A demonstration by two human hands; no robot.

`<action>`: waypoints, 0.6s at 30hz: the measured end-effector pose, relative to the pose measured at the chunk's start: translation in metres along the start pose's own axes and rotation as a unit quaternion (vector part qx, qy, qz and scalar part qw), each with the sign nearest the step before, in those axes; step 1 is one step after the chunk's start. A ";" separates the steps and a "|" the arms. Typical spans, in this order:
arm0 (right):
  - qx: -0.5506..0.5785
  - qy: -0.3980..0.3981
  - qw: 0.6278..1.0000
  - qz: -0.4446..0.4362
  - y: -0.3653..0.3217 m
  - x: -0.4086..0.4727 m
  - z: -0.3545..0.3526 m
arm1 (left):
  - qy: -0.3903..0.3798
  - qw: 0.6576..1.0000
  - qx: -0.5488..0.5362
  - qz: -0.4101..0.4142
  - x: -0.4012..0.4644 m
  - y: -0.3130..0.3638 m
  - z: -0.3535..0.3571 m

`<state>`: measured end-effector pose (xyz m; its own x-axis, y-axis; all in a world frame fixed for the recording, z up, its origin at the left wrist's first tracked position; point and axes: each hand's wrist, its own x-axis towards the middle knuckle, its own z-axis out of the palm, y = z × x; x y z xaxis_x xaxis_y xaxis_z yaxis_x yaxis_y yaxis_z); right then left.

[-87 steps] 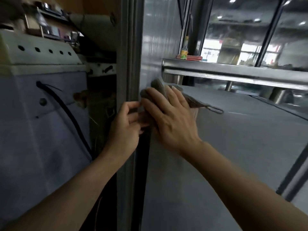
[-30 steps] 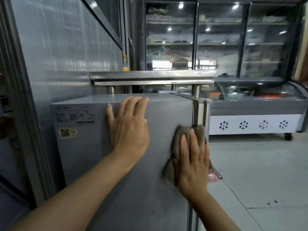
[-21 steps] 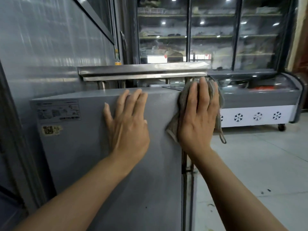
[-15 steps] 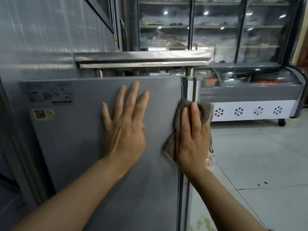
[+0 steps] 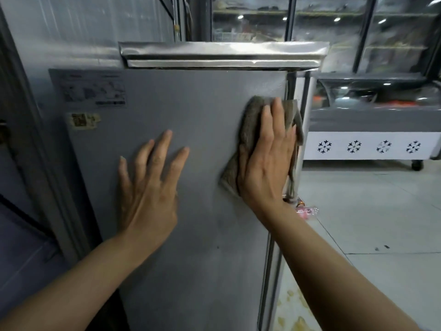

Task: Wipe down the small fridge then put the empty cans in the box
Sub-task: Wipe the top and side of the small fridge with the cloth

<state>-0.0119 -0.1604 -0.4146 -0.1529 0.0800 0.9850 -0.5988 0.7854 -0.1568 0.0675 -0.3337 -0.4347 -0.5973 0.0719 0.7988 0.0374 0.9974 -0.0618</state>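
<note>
A grey cloth (image 5: 250,130) is pressed flat against the small fridge's (image 5: 202,235) grey side by the right hand (image 5: 267,163), fingers straight; the left hand (image 5: 150,187) is laid open beside it

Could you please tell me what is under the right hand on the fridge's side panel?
A grey cloth lies under the right hand, pressed flat against the fridge. The panel beneath the cloth is covered.

Right hand (image 5: 265,163) slid cloth (image 5: 250,130) inward across fridge (image 5: 202,235).
</note>
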 end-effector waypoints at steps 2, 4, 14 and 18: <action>-0.006 -0.003 1.000 -0.022 -0.002 -0.015 0.008 | -0.005 1.000 0.006 0.004 -0.011 -0.006 0.009; -0.028 -0.061 0.993 -0.102 0.002 -0.058 0.011 | -0.013 1.000 0.010 0.010 -0.022 -0.011 0.018; 0.008 -0.119 0.968 -0.221 -0.024 -0.051 0.017 | -0.031 0.999 -0.003 -0.032 -0.040 -0.046 0.013; -0.012 -0.030 0.991 -0.132 -0.063 -0.022 0.041 | -0.031 0.998 -0.022 -0.047 -0.040 -0.063 0.010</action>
<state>-0.0034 -0.2371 -0.4296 -0.0406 -0.1653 0.9854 -0.6051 0.7889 0.1074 0.0811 -0.3992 -0.4690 -0.6488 -0.0211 0.7607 0.0138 0.9991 0.0394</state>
